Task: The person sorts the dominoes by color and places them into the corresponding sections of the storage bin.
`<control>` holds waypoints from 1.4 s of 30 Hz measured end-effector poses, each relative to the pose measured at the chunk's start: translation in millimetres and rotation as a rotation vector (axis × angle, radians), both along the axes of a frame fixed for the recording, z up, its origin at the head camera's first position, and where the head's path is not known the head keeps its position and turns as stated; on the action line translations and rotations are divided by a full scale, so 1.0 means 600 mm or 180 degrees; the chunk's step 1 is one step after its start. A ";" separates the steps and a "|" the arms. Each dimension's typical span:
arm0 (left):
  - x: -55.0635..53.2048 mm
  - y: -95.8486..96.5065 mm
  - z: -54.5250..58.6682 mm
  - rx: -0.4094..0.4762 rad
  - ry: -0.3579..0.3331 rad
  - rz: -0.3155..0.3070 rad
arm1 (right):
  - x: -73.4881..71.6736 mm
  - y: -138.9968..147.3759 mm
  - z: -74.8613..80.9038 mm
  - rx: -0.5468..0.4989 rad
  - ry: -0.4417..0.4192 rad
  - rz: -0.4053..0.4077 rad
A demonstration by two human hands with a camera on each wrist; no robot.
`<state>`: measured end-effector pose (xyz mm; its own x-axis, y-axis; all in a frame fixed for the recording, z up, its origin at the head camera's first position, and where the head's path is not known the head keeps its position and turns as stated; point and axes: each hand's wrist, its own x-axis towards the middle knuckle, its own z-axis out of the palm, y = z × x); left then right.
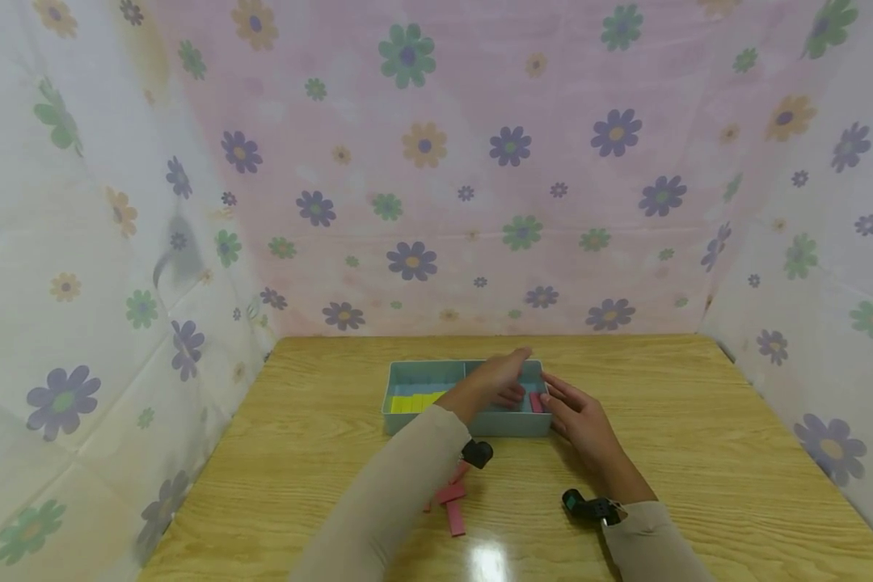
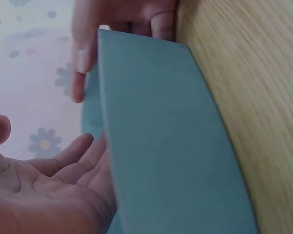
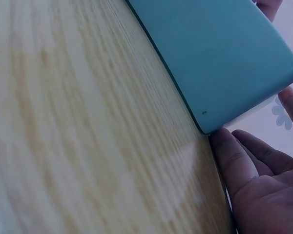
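Note:
A blue-green divided box [image 1: 509, 426] stands on the table. My left hand [image 1: 491, 384] reaches over its front wall into the right compartment; in the left wrist view the palm [image 2: 53, 195] faces up, fingers loosely extended, some fingertips hidden behind the wall. Close to those fingers, a pink block [image 1: 536, 402] stands at the compartment's right end. My right hand [image 1: 585, 424] holds the box's right end, its thumb over the rim and its other fingers along the outside. Yellow blocks [image 1: 415, 402] sit in a row in the left compartment, partly covered by my left forearm.
Several pink blocks [image 1: 455, 517] lie loosely on the wooden table [image 1: 320, 453] in front of the box, some hidden by the left sleeve [image 1: 400, 485]. Flower-patterned cloth [image 1: 466, 226] hangs behind the table and along both sides.

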<state>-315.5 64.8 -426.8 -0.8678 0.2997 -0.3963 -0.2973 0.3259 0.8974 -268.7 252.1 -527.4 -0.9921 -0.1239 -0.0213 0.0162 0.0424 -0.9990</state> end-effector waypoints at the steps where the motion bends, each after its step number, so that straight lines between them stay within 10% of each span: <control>1: -0.001 -0.002 0.003 0.0006 0.0036 -0.0031 | 0.000 0.001 0.001 0.0016 -0.0007 -0.0003; 13: 0.019 -0.076 0.033 0.0108 0.0525 -0.0356 | 0.002 0.000 0.007 0.0068 -0.0026 -0.0043; 25: 0.078 -0.207 0.013 0.0105 0.1032 -0.0473 | 0.001 -0.003 0.005 0.0103 -0.0014 -0.0106; 32: 0.104 -0.284 -0.005 -0.0392 0.1365 -0.0172 | 0.003 -0.004 0.002 0.0123 -0.0020 -0.0102; 42: 0.124 -0.342 -0.050 -0.1027 0.0954 -0.0188 | 0.004 -0.006 0.003 0.0198 -0.0007 -0.0098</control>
